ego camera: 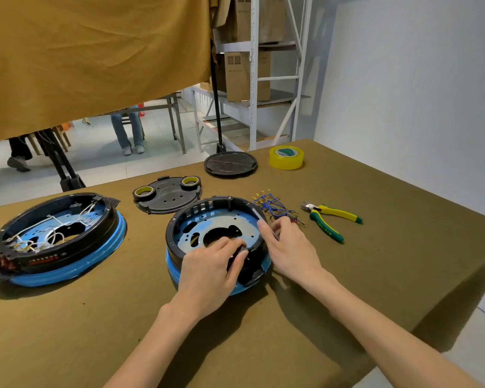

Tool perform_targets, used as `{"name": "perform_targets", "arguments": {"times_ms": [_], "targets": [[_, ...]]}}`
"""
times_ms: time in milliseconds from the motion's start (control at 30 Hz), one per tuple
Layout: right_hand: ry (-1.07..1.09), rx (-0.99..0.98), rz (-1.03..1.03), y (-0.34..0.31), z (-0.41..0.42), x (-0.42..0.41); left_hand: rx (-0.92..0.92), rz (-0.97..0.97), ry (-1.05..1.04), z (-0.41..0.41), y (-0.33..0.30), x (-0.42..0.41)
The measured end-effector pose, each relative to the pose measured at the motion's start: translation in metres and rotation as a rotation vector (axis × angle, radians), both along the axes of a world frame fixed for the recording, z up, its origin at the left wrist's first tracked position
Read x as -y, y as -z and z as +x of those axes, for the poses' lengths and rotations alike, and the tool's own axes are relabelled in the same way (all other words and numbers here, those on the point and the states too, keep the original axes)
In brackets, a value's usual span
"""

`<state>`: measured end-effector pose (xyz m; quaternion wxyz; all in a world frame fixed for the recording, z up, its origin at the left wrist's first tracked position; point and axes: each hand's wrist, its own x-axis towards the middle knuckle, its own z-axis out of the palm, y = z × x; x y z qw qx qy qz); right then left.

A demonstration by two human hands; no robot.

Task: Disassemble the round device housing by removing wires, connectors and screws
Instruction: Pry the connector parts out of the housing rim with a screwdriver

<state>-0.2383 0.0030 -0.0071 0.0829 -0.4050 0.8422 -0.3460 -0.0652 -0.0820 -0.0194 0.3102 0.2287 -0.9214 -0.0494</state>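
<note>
Two round housings sit on the worktop (375, 275): the stripped round housing (216, 219) lies near centre under both hands, while a second housing (59, 239), full of white wires, waits well to its left. The left hand (210, 275) curls over the near rim, gripping a black part there, likely to steady the shell, and the right hand (289, 245) pinches a slim screwdriver (261, 217) against the right rim, seemingly working a screw. Removed blue wires (272, 205) lie just beyond the housing, with the cutters (331, 219) to their right, kept within reach.
</note>
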Motion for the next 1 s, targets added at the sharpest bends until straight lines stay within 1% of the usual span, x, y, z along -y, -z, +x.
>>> {"name": "perform_targets", "arguments": {"times_ms": [33,67,133,167,233,400,533,600,767,867,1000], "targets": [[-0.049,0.013,-0.019,-0.002,0.001,-0.010,0.005,0.012,0.001,0.000,0.000,0.001],[-0.124,0.067,-0.028,-0.005,0.000,-0.021,0.009,0.022,0.003,0.000,-0.001,0.001],[-0.290,0.185,0.013,-0.008,0.001,-0.042,0.009,0.044,0.008,0.000,-0.002,0.001],[-0.347,0.203,0.052,-0.008,0.001,-0.051,0.003,0.055,0.013,0.001,-0.002,0.002],[-0.389,0.168,0.120,-0.007,0.005,-0.064,-0.002,0.079,0.027,0.004,-0.003,0.004],[-0.393,0.109,0.180,-0.005,0.010,-0.077,0.014,0.120,0.033,0.007,-0.007,0.006],[-0.372,0.046,0.276,0.000,0.013,-0.071,0.048,0.148,0.028,0.004,-0.009,0.007],[-0.354,0.026,0.291,0.003,0.014,-0.066,0.065,0.143,0.029,0.003,-0.009,0.007],[-0.343,-0.037,0.306,0.002,0.021,-0.049,0.097,0.081,0.039,0.003,-0.008,0.007],[-0.316,-0.121,0.305,0.001,0.030,-0.040,0.133,0.001,0.023,0.005,-0.005,0.009],[-0.280,-0.214,0.314,0.006,0.035,-0.041,0.118,-0.059,-0.024,0.006,-0.004,0.002]]}}
